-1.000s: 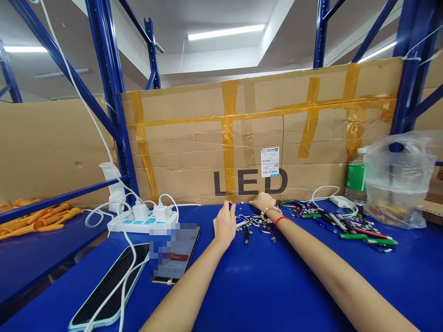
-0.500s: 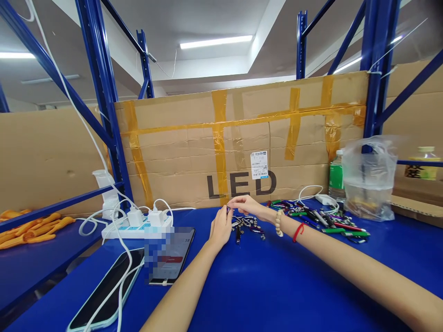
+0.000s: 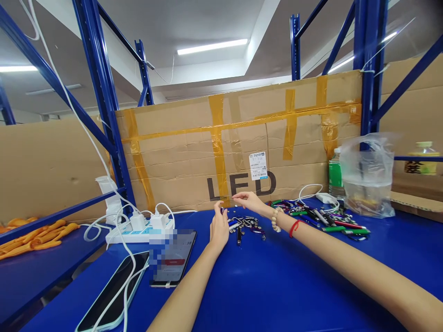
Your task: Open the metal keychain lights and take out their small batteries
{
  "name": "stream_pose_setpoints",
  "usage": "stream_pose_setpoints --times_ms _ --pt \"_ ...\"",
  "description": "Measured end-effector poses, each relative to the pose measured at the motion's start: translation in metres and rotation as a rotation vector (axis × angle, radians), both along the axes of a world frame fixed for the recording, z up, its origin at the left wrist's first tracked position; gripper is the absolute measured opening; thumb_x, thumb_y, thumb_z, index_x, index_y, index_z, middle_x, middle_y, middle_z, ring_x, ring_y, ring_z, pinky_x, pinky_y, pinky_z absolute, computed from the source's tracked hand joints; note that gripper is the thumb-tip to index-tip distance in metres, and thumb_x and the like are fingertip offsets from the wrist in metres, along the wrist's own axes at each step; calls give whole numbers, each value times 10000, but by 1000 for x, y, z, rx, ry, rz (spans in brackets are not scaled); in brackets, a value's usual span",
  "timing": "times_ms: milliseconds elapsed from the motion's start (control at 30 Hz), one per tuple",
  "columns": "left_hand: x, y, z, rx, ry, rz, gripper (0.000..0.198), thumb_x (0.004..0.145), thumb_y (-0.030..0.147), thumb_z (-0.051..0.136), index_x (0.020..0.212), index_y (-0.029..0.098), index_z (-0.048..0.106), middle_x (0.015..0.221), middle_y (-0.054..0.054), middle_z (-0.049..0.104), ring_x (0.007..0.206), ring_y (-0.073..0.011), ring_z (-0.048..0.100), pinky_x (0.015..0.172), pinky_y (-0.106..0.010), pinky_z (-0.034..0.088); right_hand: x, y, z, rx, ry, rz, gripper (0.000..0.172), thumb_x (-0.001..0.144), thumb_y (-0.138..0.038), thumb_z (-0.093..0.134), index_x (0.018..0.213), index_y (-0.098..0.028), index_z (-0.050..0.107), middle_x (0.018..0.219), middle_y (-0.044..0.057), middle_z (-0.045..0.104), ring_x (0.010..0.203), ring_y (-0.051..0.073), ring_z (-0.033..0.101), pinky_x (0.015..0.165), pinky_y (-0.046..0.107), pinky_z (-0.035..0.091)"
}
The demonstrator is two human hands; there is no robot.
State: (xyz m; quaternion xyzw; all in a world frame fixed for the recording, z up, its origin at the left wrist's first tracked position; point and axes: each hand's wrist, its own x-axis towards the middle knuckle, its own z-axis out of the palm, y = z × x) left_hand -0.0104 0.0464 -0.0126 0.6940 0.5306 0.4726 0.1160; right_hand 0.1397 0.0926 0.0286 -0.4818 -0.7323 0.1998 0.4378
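My left hand [image 3: 218, 229] is raised above the blue table, with its thumb and fingers closed on a small dark purple metallic piece [image 3: 222, 210]. Just right of it, my right hand [image 3: 252, 202] hovers with its fingertips drawn together, pointing left; whatever may be between them is too small to make out. A gap separates the two hands. Under and beside them lies a cluster of small metal clips and short tubes [image 3: 254, 226]. Farther right spreads a larger pile of colourful metallic tubes [image 3: 337, 223] in green, red, black, silver and purple.
Left stand a white power strip [image 3: 138, 234] with chargers, a tablet [image 3: 176, 258] and a phone [image 3: 114, 295] crossed by white cables. A plastic bag [image 3: 368, 180], a green-labelled bottle [image 3: 335, 175] and a white adapter [image 3: 325, 198] are at the back right. Cardboard [image 3: 173, 166] walls the rear.
My hands, which were together at the small piece, have come apart. The right fingertips have moved off it, while the left hand still holds it. The view has shifted slightly.
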Motion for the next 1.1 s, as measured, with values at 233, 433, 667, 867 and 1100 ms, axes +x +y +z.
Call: stream_pose_setpoints --times_ms 233,433,667,867,1100 --pt "-1 3 -1 35 -15 75 186 880 311 214 1004 229 327 699 19 550 663 -145 570 640 -250 384 -6 37 -17 -36 -522 -467 274 640 -408 626 705 -148 683 808 124 673 823 238 618 681 285 447" --pt "-2 1 3 33 -36 168 164 888 324 181 965 225 287 754 15 595 693 -151 587 620 -251 364 -26 61 -27 -81 -509 -574 385 618 -420 656 826 -96 658 872 182 651 848 255 620 685 302 461" --pt "-4 8 2 8 -70 212 127 891 316 188 943 228 265 774 12 618 723 -158 596 619 -256 360 -30 73 -32 -76 -483 -605 330 612 -332 659 831 -86 665 872 184 654 839 257 622 670 296 463" --pt "-2 7 1 0 -23 186 137 891 319 189 943 224 273 774 8 611 716 -158 595 624 -258 366 -9 59 -19 -25 -431 -555 219 643 -359 594 746 -191 689 775 80 685 829 214 623 652 248 459" --pt "3 0 1 37 299 -90 144 883 316 239 981 223 290 822 -13 594 750 -173 594 667 -279 400 25 22 -13 -90 -88 -241 104 631 -243 606 653 -142 604 572 33 657 544 130 621 469 171 467"
